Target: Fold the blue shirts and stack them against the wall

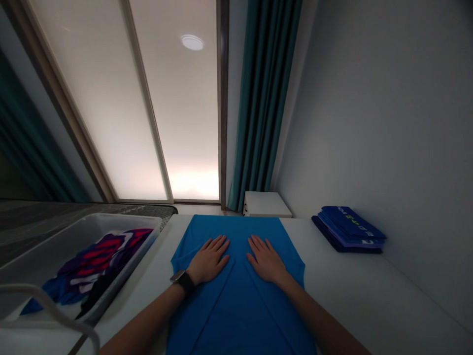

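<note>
A blue garment (236, 305) lies spread on the white table (351, 296), its far edge close to the table's far edge. Two long creases run down it toward me. My left hand (209, 260) rests flat on its left part, palm down with the fingers stretched out, and a dark watch is on that wrist. On the right part my right hand (266, 260) also lies flat, fingers spread. A strip of blue cloth shows between the two hands. Neither hand grips the cloth.
A white bin (155, 231) with crumpled red, purple and blue clothes (99, 261) stands at the left, a pale cable (48, 301) in front of it. Folded blue clothes (349, 229) are stacked at the right by the wall. A white cabinet (266, 203) stands beyond the table.
</note>
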Available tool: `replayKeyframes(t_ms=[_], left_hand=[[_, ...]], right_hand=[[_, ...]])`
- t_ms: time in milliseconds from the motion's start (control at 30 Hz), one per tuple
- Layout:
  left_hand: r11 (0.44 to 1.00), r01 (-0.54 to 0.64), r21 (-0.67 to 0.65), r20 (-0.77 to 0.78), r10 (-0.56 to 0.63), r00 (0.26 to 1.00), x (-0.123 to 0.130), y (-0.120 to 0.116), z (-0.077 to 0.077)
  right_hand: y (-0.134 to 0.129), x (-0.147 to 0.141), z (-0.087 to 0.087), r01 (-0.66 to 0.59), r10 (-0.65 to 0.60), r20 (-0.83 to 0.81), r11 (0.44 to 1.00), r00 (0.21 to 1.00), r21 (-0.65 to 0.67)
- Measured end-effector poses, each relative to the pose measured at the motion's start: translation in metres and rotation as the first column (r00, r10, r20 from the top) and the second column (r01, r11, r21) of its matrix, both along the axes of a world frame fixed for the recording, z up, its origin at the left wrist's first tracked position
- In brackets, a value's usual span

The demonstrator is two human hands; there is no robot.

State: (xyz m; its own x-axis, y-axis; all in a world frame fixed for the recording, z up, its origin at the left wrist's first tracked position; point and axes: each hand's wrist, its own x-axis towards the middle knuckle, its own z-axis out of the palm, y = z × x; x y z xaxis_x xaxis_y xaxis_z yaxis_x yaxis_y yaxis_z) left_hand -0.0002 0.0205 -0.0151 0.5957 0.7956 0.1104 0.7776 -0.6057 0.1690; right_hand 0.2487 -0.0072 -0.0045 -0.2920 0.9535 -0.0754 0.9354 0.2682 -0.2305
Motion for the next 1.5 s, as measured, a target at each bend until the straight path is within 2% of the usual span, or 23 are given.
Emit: replayKeyframes(t_ms=[400,800,1100,1367,1500], left_hand=[[0.999,-0.026,0.026,0.001,0.026,1.000,0.000,-0.019,0.001],[0.999,-0.034,-0.020,-0.012,0.034,0.999,0.000,-0.017,0.001],[0.999,-0.045,0.017,0.008,0.045,0.999,0.003,-0.023,0.006],[0.997,-0.073,0.023,-0.043,0.074,0.996,-0.012,-0.005,0.016],[0.993,-0.114,0.040,-0.046,0.116,0.992,-0.029,0.007,0.013]], right_hand=[[-0.014,-0.002,0.003,0.006,-0.006,-0.004,1.000,1.000,0.007],[-0.013,-0.001,0.003,0.009,-0.009,-0.018,1.000,1.000,-0.015],[-0.014,0.000,0.004,0.013,-0.014,-0.025,1.000,1.000,-0.010],[-0.011,0.000,-0.001,0.009,-0.009,-0.021,1.000,1.000,-0.006],[-0.011,0.002,-0.003,0.002,-0.002,-0.033,1.000,0.999,0.004]])
